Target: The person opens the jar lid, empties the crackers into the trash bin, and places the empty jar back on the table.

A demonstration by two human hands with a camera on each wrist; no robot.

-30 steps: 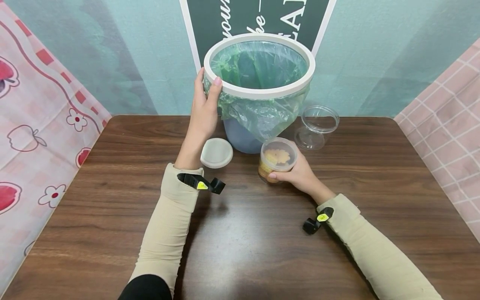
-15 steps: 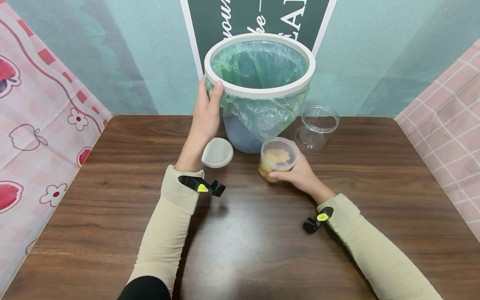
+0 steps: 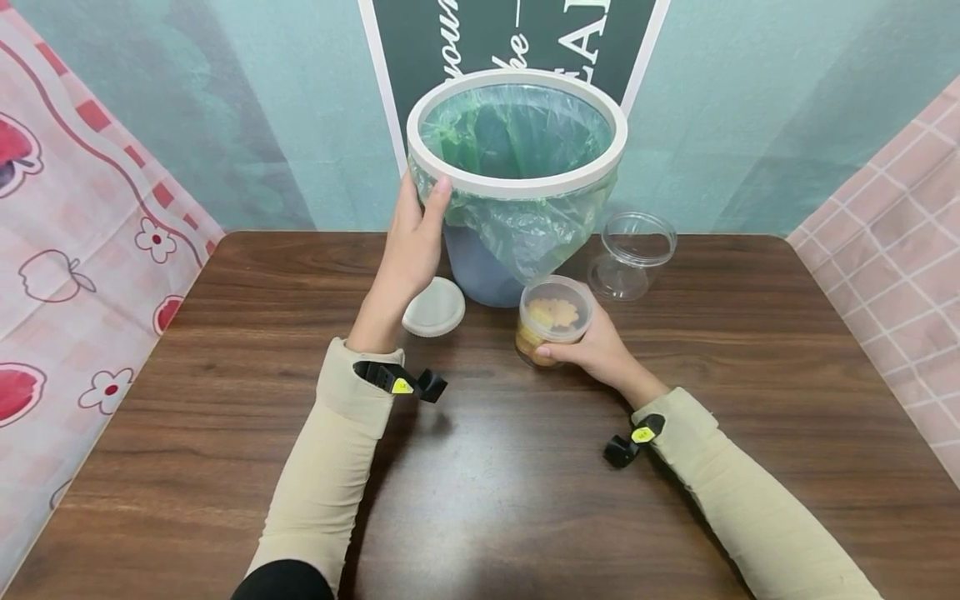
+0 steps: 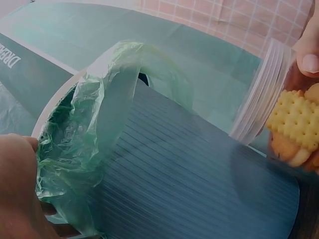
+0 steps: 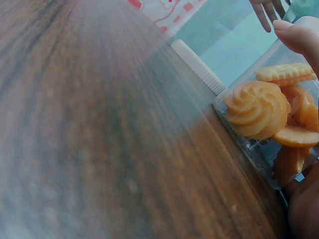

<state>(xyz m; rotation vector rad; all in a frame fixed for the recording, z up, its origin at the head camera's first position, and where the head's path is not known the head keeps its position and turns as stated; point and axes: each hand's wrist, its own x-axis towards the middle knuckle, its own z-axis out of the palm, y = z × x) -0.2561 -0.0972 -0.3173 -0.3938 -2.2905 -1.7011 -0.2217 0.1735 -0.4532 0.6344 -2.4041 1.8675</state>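
Note:
In the head view, a blue-grey trash can (image 3: 480,265) with a white rim ring (image 3: 517,190) stands at the table's back. A green plastic bag (image 3: 528,229) lines it and hangs over the outside. My left hand (image 3: 411,250) lies along its left side, thumb in front just below the rim; its fingers (image 5: 263,14) look straight and spread in the right wrist view. My right hand (image 3: 600,346) grips a clear jar (image 3: 525,333) from the right. Cookies (image 5: 256,109) show inside: a swirled one, a yellow biscuit (image 4: 296,119) and others. The jar stands uncovered on the table.
A whitish ribbed lid (image 3: 433,308) lies on the wooden table (image 3: 480,467), left of the trash can. Behind the right hand stands a clear jar (image 3: 621,279) with its opening upward. A framed sign (image 3: 555,42) is on the back wall.
My left hand has slid slightly down the trash can's side, its thumb moving from the white ring to just below it. The right hand and the cookie jar stay in place.

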